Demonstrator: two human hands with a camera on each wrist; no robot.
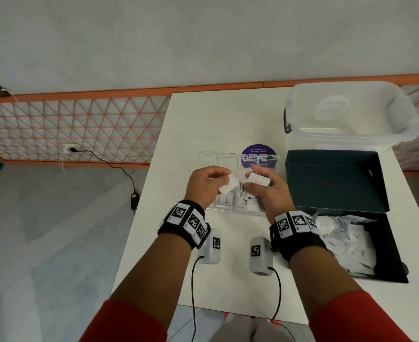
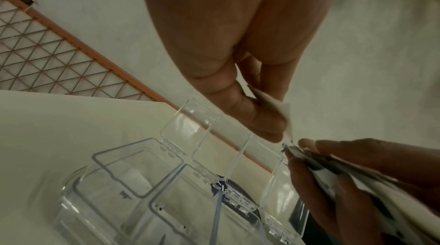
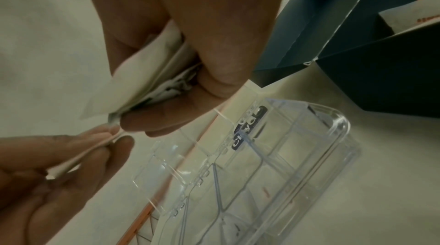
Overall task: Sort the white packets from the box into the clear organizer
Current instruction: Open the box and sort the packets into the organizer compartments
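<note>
red sleeves up close. left hand pinching one white packet, right hand clamped round a stack of packets, right over the clear organizer. could easily fumble the stack, scattering packets into wrong compartments. box still loaded.

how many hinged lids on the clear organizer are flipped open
3, standing up in a row along the far edge of the clear organizer: left lid, middle lid, right lid. Hands hide the near part.
</note>
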